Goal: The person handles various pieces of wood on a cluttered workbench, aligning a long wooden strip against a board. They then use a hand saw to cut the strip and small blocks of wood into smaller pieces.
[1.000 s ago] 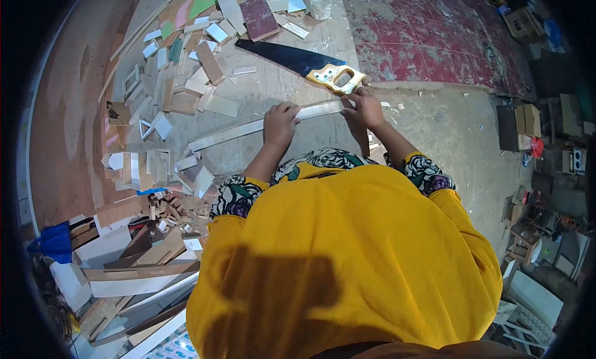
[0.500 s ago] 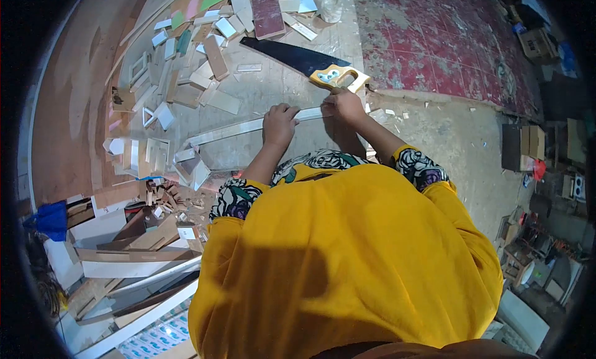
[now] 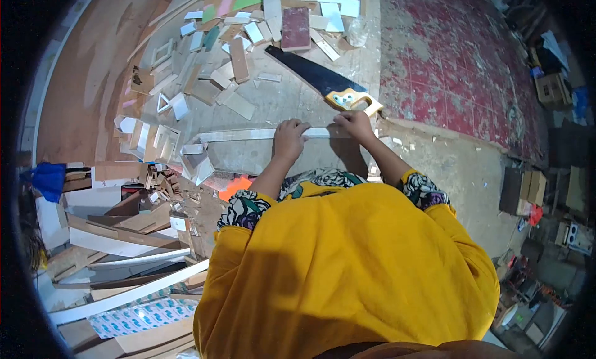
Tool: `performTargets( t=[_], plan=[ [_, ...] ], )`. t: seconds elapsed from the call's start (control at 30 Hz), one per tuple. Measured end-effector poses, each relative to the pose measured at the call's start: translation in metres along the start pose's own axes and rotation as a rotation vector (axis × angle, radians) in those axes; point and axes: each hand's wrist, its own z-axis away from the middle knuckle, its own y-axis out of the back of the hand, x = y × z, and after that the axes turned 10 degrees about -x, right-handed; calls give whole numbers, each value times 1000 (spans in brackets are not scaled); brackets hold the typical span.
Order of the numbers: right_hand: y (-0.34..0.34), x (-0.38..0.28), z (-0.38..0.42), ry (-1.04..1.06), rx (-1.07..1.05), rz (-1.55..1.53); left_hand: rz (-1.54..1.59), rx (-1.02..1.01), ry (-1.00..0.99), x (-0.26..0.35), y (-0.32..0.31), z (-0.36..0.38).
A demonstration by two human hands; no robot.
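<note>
A long, narrow pale strip of wood [image 3: 239, 135] lies across the work surface in front of me. My left hand [image 3: 290, 139] rests over its middle, with the fingers curled over the strip. My right hand [image 3: 357, 124] is closed near the strip's right end, its fingertips pressed together over it. Whatever those fingers may hold is too small or hidden to make out. Just beyond my right hand lies a handsaw [image 3: 316, 73] with a dark blade and a yellow-and-white handle. The handle sits very close to my knuckles, and the blade points away to the upper left.
Many wood offcuts [image 3: 239, 60] are scattered beyond and left of the strip, with a dark red block [image 3: 296, 29] among them. Boards and scraps [image 3: 118, 238] pile up at lower left. A worn red tiled floor [image 3: 453, 67] spreads to the right. Boxes [image 3: 552, 89] stand farther right.
The camera view has tilted and turned slightly, so everything sits lower and further right. My right hand's fingers have drawn in beside the saw handle. My left hand stays on the strip.
</note>
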Motion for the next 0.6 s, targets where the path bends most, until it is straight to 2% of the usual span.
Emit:
performTargets(
  t=[0.03, 0.13, 0.27, 0.47, 0.53, 0.6],
  plan=[
    [-1, 9, -3, -34, 14, -119, 15, 6, -6, -1, -1, 0],
    [4, 20, -1, -5, 19, -163, 8, -1, 2, 0, -1, -1],
    [14, 5, 4, -127, 21, 6, 36, 10, -28, 0, 4, -1],
    [13, -15, -19, -130, 218, -14, 5, -80, -122, -3, 18, -8],
    [10, -12, -33, -82, 299, -230, 31, -176, -160, -6, 26, -14],
    [11, -18, -42, -60, 360, -239, 66, -210, -187, -9, 34, -17]
  ],
)
